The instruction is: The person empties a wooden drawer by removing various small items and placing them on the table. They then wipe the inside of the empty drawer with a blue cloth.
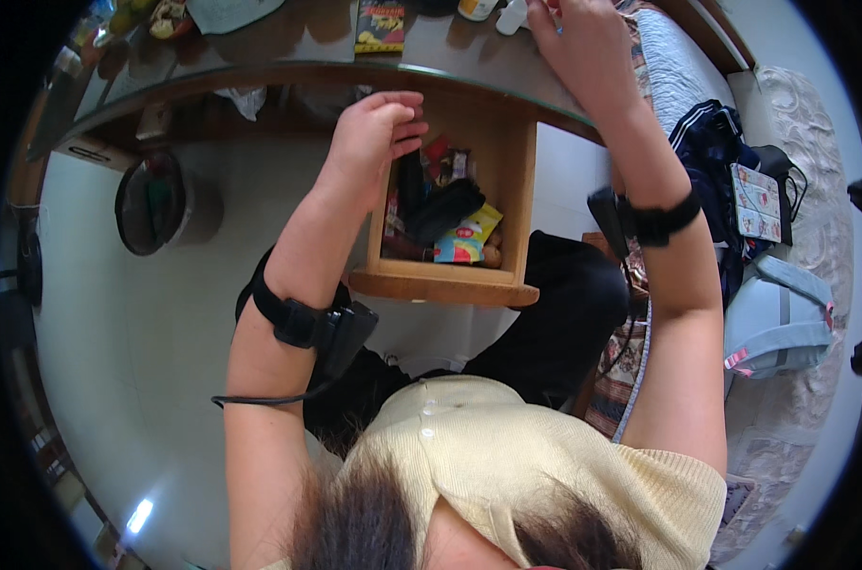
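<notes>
An open wooden drawer juts out below the glass-topped desk. Inside lie a yellow and blue snack packet, a dark pouch-like item, small wrapped items and some round brown things. My left hand hovers over the drawer's upper left side, fingers loosely bent and apart, with nothing seen in it. My right hand reaches over the desk's right part, beside a small white item; its fingertips run to the picture's top edge, so its grip is unclear. Near it stands a white and orange bottle.
A yellow and black packet lies on the desk. A lined bin stands on the floor at left. To the right are a bed, dark clothing and a light blue backpack. Black straps with cabled devices circle both forearms.
</notes>
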{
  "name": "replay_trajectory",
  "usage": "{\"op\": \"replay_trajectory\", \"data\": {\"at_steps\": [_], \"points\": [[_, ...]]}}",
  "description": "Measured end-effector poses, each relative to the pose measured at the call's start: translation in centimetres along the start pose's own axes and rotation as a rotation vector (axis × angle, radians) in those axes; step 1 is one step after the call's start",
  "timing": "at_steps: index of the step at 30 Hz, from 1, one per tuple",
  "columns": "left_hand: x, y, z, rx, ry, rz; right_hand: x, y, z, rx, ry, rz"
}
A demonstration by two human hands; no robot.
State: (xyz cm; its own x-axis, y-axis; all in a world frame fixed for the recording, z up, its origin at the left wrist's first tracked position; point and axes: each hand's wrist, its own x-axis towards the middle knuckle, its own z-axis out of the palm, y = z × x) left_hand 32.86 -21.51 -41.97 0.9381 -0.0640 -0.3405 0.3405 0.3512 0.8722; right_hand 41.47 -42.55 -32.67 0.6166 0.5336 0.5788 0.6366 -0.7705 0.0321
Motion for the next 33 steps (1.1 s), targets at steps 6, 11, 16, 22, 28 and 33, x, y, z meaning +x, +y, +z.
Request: {"op": "replay_trajectory", "data": {"at_steps": [6,11,16,22,28,33], "points": [[-0.4,0.5,-0.3,-0.058,0.011,0.041,-7.3,-6.5,4.1,0.199,-0.741,-0.121],[-0.5,0.6,-0.7,-0.069,0.038,0.068,-7.8,-7.0,7.9,0.172,-0.693,-0.244],[-0.3,1.1,-0.5,-0.079,0.040,0.065,-7.9,-7.2,10.9,-0.035,-0.835,-0.444],[-0.7,1.3,-0.3,-0.111,0.064,0.084,-7.9,-5.7,8.4,0.019,-0.610,-0.437],[-0.4,1.4,-1.1,-0.159,0.139,0.121,-6.4,-5.7,-0.2,0.160,-0.318,-0.084],[-0.2,0.7,-0.2,-0.134,0.098,0.075,-3.9,-0.6,-1.8,-0.302,-0.208,-0.070]]}}
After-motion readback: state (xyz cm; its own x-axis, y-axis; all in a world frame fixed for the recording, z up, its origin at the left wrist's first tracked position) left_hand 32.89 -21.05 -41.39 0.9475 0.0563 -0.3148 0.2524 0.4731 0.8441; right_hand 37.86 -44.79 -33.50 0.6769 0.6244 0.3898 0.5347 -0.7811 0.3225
